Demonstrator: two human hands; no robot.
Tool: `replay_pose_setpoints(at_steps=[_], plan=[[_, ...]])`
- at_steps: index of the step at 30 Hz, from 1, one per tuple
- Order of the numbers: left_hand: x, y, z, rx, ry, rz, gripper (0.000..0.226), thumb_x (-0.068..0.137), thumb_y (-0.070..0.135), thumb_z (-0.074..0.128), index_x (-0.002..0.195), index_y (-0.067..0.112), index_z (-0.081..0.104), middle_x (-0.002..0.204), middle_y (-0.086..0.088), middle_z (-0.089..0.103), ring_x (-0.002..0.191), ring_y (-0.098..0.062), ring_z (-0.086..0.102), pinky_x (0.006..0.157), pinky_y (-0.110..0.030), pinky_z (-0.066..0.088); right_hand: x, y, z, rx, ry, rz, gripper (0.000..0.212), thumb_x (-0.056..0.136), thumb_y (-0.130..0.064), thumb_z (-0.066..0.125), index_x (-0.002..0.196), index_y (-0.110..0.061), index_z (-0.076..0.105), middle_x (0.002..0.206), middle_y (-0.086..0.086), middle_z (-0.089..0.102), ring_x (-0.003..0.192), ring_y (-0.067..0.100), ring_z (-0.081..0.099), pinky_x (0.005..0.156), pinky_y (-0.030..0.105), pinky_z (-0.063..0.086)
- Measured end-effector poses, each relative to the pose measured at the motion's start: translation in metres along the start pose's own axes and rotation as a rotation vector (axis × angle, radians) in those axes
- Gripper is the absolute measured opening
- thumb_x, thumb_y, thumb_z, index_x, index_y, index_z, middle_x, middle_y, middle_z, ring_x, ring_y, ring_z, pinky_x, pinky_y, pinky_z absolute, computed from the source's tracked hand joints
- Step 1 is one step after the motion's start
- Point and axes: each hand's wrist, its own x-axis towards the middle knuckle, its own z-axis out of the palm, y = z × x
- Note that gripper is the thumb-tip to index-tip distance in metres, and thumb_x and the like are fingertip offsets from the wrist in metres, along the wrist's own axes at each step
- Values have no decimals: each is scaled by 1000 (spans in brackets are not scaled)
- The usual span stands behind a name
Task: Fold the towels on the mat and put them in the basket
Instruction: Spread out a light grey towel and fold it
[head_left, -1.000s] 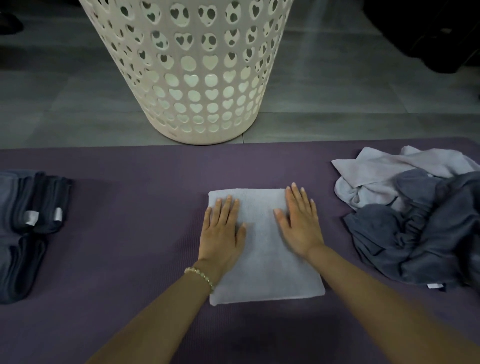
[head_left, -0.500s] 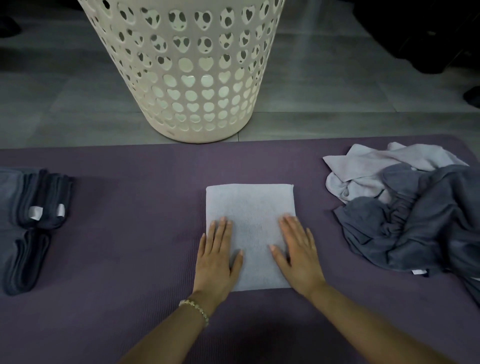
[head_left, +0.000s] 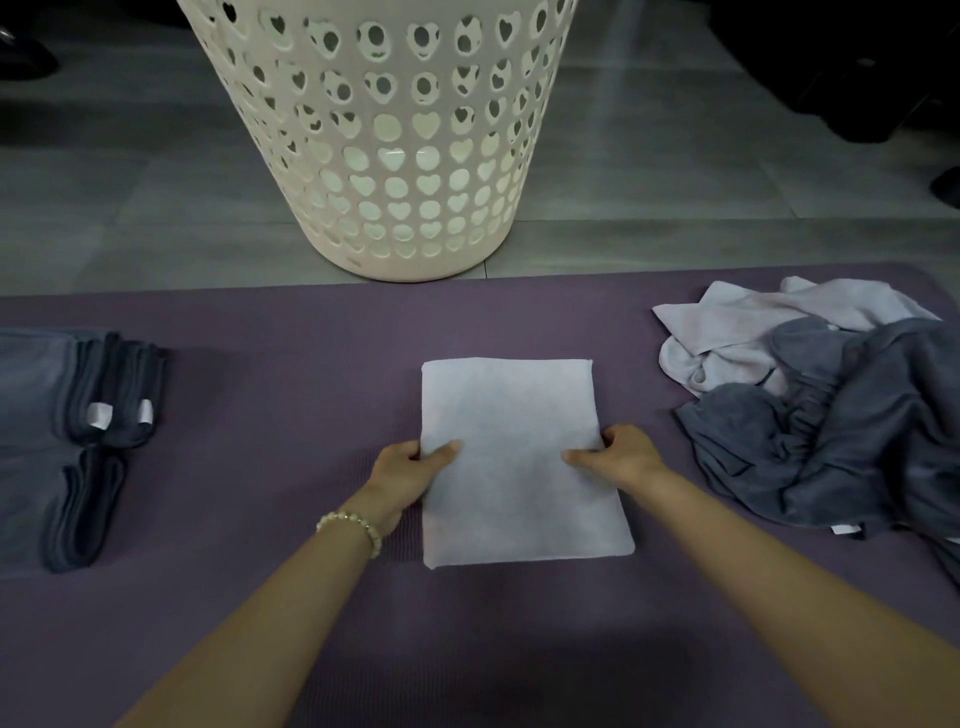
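On a purple mat (head_left: 260, 322), the left hand (head_left: 402, 475) and right hand (head_left: 626, 457) pinch the side edges of a folded white towel (head_left: 511, 457) lying between them. The basket (head_left: 384, 130) stands beyond, unfolded towels (head_left: 821, 415) right of the right hand.

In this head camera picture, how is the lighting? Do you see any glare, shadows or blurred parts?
Head view: dim, upper corners nearly black; the cream plastic basket with heart-shaped holes glows through its lower holes; a pale glare streak lies on the grey tiled floor; a soft shadow darkens the purple mat between the forearms; the white folded towel looks sharp.
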Motion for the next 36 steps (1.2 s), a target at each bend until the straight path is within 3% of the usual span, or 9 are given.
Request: replay_pose_setpoints(at_steps=[3, 8, 12, 15, 18, 22, 25, 27, 36], plan=[[4, -7, -16, 25, 52, -1, 30, 82, 30, 72, 99, 5, 68, 96, -6, 70, 73, -11, 64, 56, -16, 51, -2, -8, 3, -30, -34, 10, 35, 71, -27, 83, 91, -4, 67, 102, 9, 70, 90, 23, 67, 73, 29, 51], [4, -12, -20, 0, 58, -41, 23, 79, 29, 75, 87, 9, 68, 86, -3, 69, 73, -12, 65, 53, -15, 51, -6, -23, 11, 33, -69, 88, 43, 73, -21, 81, 107, -2, 62, 115, 10, 65, 101, 25, 64, 82, 31, 52], [1, -14, -20, -62, 51, -55, 19, 79, 29, 75, 83, 13, 67, 83, 0, 69, 72, -12, 64, 50, -13, 51, -12, -33, 6, 220, -169, 167, 50, 78, -22, 78, 119, -2, 57, 123, 8, 61, 99, 22, 57, 68, 26, 42], [-2, -13, -20, -91, 37, -73, 19, 81, 31, 73, 83, 13, 67, 87, -2, 69, 74, -13, 64, 55, -17, 53, -11, -34, 5, 224, -219, 177, 55, 79, -23, 77, 125, -3, 55, 127, 7, 58, 117, 24, 54, 80, 28, 37], [-3, -12, -20, -98, 38, -81, 17, 82, 30, 72, 82, 14, 66, 88, -2, 68, 74, -13, 63, 61, -19, 53, -9, -32, 6, 233, -213, 168, 55, 76, -22, 79, 123, -2, 57, 124, 9, 62, 114, 26, 58, 85, 32, 44], [-3, -11, -19, -105, 51, -104, 26, 83, 34, 70, 94, 11, 65, 94, -3, 66, 81, -15, 63, 74, -26, 49, -12, -35, 3, 344, -366, 240, 50, 76, -24, 78, 119, -4, 62, 113, 11, 68, 97, 24, 66, 82, 38, 54], [-3, -9, -20, -118, 46, -150, 33, 84, 43, 66, 91, 11, 66, 101, -5, 67, 92, -20, 63, 83, -30, 49, -15, -37, -1, 389, -456, 263, 49, 77, -35, 75, 118, -9, 64, 109, 8, 71, 96, 21, 67, 77, 34, 53], [-3, -5, -25, -187, 23, -153, 43, 85, 45, 64, 104, 6, 67, 108, -8, 68, 97, -23, 65, 89, -35, 51, -17, -36, -4, 477, -479, 256, 49, 75, -38, 74, 116, -12, 65, 108, 6, 71, 97, 20, 67, 78, 34, 53], [-2, 42, -57, -231, -221, -118, 46, 89, 47, 56, 121, 13, 58, 119, 1, 63, 106, -13, 59, 75, -25, 48, -25, -65, -15, 569, -418, 36, 37, 85, -38, 66, 113, -13, 65, 108, 4, 71, 94, 15, 67, 73, 27, 51]])
